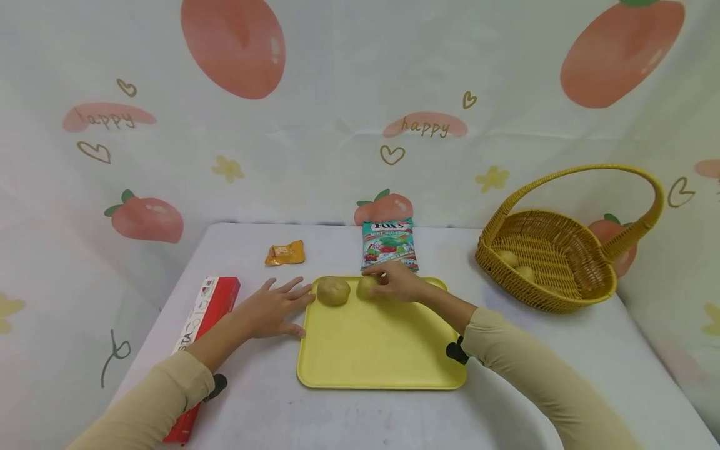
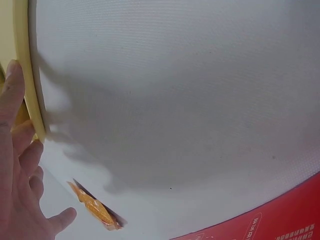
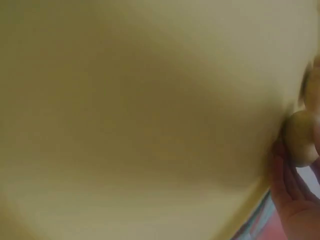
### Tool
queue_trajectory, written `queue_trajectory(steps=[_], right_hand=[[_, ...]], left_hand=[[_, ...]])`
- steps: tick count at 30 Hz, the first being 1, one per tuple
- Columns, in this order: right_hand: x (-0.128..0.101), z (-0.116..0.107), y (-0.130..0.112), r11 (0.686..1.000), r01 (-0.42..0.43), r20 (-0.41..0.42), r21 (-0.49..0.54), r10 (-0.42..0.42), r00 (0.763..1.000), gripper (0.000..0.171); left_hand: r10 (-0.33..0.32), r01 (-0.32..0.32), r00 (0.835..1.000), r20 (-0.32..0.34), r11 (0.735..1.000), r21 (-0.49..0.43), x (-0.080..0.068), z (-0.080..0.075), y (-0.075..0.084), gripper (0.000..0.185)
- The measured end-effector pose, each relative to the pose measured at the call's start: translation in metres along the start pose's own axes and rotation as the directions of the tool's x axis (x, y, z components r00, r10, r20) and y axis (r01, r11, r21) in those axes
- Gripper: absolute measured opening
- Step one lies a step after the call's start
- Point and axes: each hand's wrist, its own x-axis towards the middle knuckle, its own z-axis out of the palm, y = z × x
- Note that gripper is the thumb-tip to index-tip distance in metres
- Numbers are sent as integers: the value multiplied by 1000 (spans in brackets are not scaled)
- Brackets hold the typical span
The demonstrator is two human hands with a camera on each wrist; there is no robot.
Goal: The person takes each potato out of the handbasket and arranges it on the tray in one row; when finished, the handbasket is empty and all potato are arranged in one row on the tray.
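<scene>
A yellow tray (image 1: pixel 382 350) lies on the white table. At its far edge sit two potatoes. My right hand (image 1: pixel 396 281) grips the right potato (image 1: pixel 367 286); the blurred right wrist view shows that potato (image 3: pixel 301 137) between my fingers. The left potato (image 1: pixel 334 290) lies free beside it. My left hand (image 1: pixel 275 307) rests flat on the table with spread fingers touching the tray's left rim (image 2: pixel 31 80).
A wicker basket (image 1: pixel 554 250) with two potatoes stands at the right. A candy bag (image 1: pixel 389 244) lies behind the tray, an orange packet (image 1: pixel 285 253) to its left. A red box (image 1: pixel 205 312) lies along the table's left edge.
</scene>
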Motion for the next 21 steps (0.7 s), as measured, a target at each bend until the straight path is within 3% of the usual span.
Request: queue_trajectory(steps=[5,11,16,21], right_hand=[[4,12,-4,999,-30,-53,21,31,998,47],[2,9,-8,999,-38,-37,11,38,999,48],[-6,-3,-9,993,-35,67,113,27,997,54],[-25,-28,-8,968,-110,222,227,59,973,62]], left_hand=[[5,-5,1000,-4,1000,8,0,-1,0,83],[8,-8,1000,-2,1000,6,0,-2,1,83],[4,-4,1000,4,1000,-1,0,-2,2,83],[0,0,1000,3,1000,-6,0,-3,2,83]])
